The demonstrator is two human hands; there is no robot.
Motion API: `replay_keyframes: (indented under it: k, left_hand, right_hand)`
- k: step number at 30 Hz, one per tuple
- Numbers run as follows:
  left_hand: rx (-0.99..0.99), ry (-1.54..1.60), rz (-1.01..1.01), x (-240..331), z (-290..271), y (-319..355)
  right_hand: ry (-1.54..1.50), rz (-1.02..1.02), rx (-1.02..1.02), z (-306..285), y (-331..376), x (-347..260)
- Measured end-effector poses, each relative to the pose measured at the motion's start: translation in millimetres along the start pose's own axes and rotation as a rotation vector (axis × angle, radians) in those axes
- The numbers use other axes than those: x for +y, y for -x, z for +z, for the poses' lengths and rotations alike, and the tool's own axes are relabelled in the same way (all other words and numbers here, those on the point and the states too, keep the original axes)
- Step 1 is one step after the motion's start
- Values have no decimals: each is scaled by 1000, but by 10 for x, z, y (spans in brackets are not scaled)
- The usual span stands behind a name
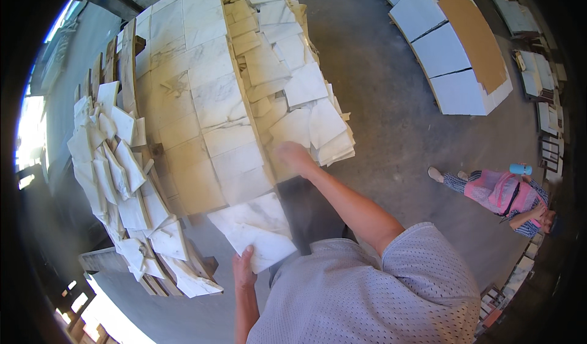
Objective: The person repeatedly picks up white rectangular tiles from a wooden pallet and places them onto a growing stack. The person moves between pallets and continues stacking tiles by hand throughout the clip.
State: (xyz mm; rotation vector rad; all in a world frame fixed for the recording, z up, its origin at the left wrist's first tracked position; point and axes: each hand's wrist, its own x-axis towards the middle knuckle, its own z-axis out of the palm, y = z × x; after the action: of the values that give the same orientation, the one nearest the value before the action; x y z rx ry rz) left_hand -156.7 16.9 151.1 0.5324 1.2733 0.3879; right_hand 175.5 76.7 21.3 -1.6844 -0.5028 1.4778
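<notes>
My left hand [244,269] grips the lower left edge of a white marble slab [257,226] with grey veins, thumb on top. A line runs across the slab; whether it is a vein or the edge of a second piece I cannot tell. The slab lies against my body, at the near end of rows of marble tiles [214,99]. My right arm stretches forward, and my right hand [292,156] is over the near end of the irregular marble pieces [263,60], beside a long wooden strip [239,81]. Its fingers are smeared by motion.
On the left, broken marble pieces [125,167] are heaped on wooden pallet boards [127,69]. White slabs with a brown sheet [465,32] stand at the far right. A person in a pink vest [495,192] is on the right, near a blue cup [520,169].
</notes>
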Motion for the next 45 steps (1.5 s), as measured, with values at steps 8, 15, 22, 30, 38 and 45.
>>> replay_keyframes:
  k: [8,15,22,30,38,45]
  left_hand:
    - [-120,-41,-132,-2,202,-456]
    - [-114,71,-15,62,520,-709]
    - [-97,92,-46,105,334,-724]
    - [-51,129,-42,-216,-91,-374]
    - [-4,127,-57,-318,-164,-189]
    - [-33,155,-8,-327,-146,-118]
  right_hand:
    - [-864,332,-305,266,1251,-19]
    - [-686,118,-75,214,1368,-122]
    - [-1062,6,189,-173,1260,395]
    - [-1013,84,342,-916,1118,977]
    - [-768,176,222,-847,983,1131]
    - [-281,255,101,-1405,1129,994]
